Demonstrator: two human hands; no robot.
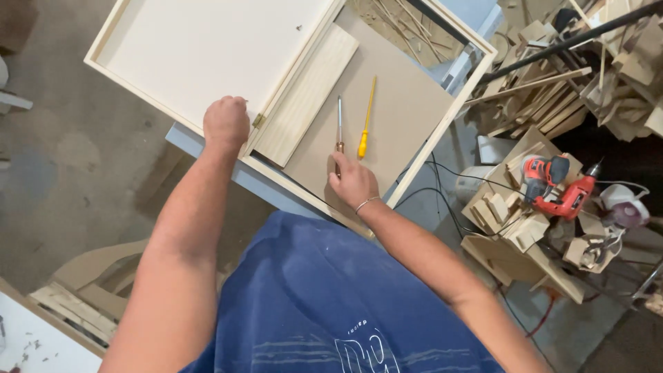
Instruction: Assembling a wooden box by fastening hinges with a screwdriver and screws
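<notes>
Light: soft, even, fairly bright on the pale wooden box (207, 48) | Shadows: faint under the box, deep dark patch far right of it | Glare: none | Focus: sharp at box, softer toward frame edges | Distortion: mild wide-angle stretch
</notes>
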